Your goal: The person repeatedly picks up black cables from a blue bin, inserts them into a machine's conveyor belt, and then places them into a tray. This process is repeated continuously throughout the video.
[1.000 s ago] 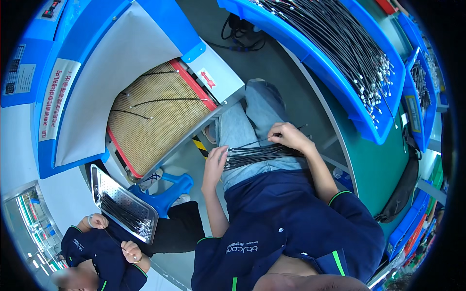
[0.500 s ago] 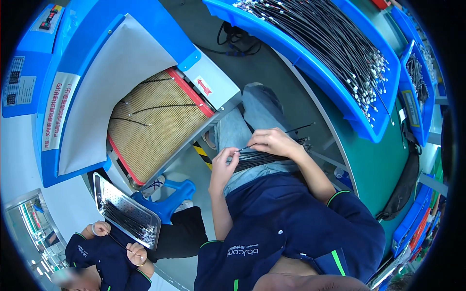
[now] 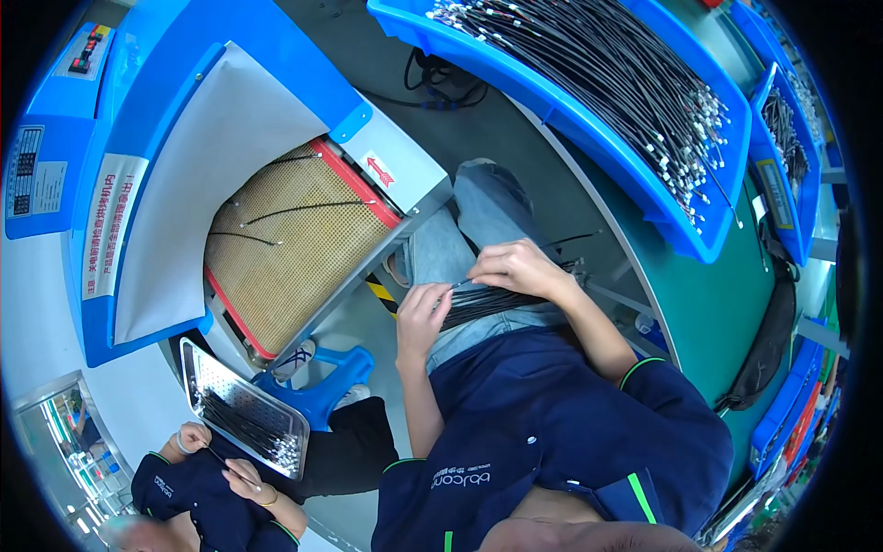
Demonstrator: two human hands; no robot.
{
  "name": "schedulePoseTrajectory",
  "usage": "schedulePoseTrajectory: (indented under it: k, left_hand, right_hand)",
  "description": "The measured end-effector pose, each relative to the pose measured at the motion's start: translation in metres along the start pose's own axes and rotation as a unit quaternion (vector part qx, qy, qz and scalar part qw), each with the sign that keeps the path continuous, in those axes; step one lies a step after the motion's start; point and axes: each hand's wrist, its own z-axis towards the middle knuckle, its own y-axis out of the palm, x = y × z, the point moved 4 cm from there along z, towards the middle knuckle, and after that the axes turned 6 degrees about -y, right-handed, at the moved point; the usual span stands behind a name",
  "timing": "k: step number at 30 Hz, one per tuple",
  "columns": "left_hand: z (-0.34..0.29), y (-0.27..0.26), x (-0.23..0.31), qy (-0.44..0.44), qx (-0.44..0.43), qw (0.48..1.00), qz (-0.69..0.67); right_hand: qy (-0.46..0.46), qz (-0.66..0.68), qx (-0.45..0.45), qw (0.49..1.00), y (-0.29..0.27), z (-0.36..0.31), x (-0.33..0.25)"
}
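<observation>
Over my lap, my left hand (image 3: 422, 322) pinches one end of a thin black cable (image 3: 569, 240). A little to the right, my right hand (image 3: 518, 270) grips the same cable between thumb and fingers, close to that end. Its other end sticks out to the right beyond my right hand. Beneath both hands a bundle of similar black cables (image 3: 480, 305) lies across my jeans, partly covered by my fingers and forearm. The tip inside my left fingertips is too small to make out.
A blue-hooded machine with a mesh conveyor belt (image 3: 303, 241) stands at left, several black cables on it. Right, a large blue bin (image 3: 552, 120) full of cables sits on a green table (image 3: 635, 198). Lower left, a co-worker handles a cable beside a metal tray (image 3: 299, 416) of cables.
My hands stay nearly in place on the cable, fingers slightly shifted. The co-worker's hands and cable have moved, the cable now more tilted. The whole view has shifted slightly.
</observation>
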Motion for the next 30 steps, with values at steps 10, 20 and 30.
schedulePoseTrajectory:
  k: [10, 20, 30]
  left_hand:
    - [0.003, 0.002, 0.004, -0.009, 0.004, 1.000, -0.018]
    - [0.005, 0.005, 0.002, -0.020, 0.016, 0.999, -0.025]
    - [0.000, 0.003, 0.005, 0.049, 0.075, 0.996, -0.023]
  right_hand:
    - [-0.091, -0.082, 0.043, 0.991, -0.005, 0.000, -0.011]
    - [-0.120, -0.100, 0.061, 0.986, -0.004, 0.003, -0.014]
    - [-0.045, 0.035, 0.045, 0.997, 0.002, 0.003, -0.002]
